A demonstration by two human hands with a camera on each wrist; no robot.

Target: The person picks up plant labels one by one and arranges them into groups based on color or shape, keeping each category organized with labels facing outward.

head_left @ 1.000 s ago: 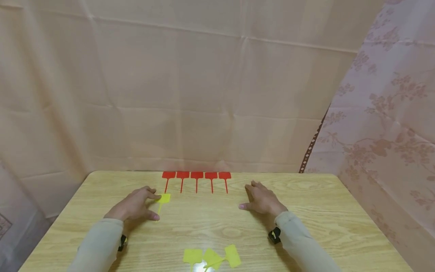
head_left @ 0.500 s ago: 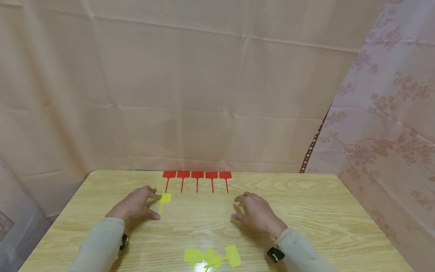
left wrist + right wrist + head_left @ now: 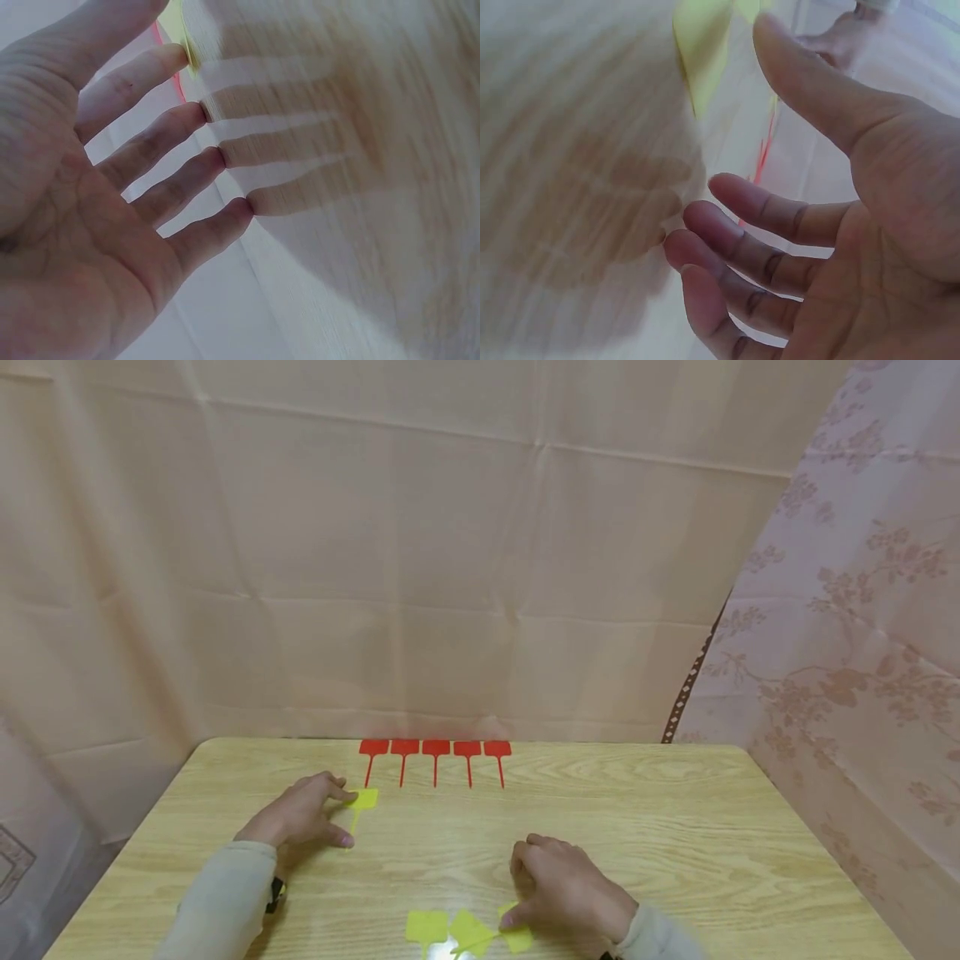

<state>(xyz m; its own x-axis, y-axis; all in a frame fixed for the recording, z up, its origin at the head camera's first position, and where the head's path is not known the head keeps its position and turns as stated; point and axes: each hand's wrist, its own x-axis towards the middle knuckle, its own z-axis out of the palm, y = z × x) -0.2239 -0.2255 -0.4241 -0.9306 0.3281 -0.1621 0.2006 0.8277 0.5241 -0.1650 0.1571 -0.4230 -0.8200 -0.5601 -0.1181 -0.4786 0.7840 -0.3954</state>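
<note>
My left hand [image 3: 296, 817] rests on the table's left side, fingers spread and straight. Its index fingertip touches the head of a yellow T-shaped plant label [image 3: 366, 797], and the thumb lies by the stem. In the left wrist view, the fingertips [image 3: 217, 157] meet the tabletop, with the yellow label [image 3: 178, 30] at the index finger. At the front, my right hand [image 3: 566, 887] hovers with loosely bent fingers holding nothing. Its thumb overlaps the rightmost yellow plant label [image 3: 519, 942]. The right wrist view shows that yellow label [image 3: 703, 49] beside the thumb [image 3: 810, 82].
Several red plant labels [image 3: 436, 748] lie in a row along the wooden table's [image 3: 675, 835] back edge, stems toward me. Two more yellow labels, one straight [image 3: 426, 926] and one tilted [image 3: 468, 930], lie at the front. A beige curtain [image 3: 450, 568] hangs behind.
My right hand has come back from near the red row toward the front yellow labels, its thumb now over the rightmost one. The left hand has stayed on its yellow label.
</note>
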